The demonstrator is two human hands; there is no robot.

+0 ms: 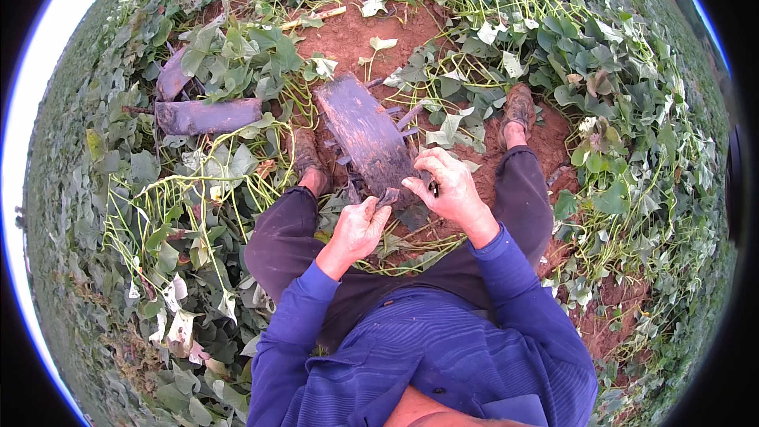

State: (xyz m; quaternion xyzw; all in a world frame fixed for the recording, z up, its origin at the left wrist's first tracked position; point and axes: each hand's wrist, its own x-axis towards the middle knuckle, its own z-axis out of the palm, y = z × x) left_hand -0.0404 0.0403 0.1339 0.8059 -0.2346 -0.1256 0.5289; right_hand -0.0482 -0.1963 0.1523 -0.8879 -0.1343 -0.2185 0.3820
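I look down at my legs in dark trousers and my blue sleeves, squatting on red soil among green vines. A dark purple flat slab-like piece [366, 136] with stubby stems along its edges lies between my muddy shoes. My left hand [361, 228] is closed on a small dark piece at the slab's near end. My right hand [449, 186] rests on the slab's near right corner and pinches a small dark tool; what kind it is I cannot tell.
Two more dark purple pieces [207, 116] lie among leaves to the left. Green leafy vines [601, 63] with pale stems surround a patch of bare red soil [364, 32]. My shoes [518, 107] stand either side of the slab.
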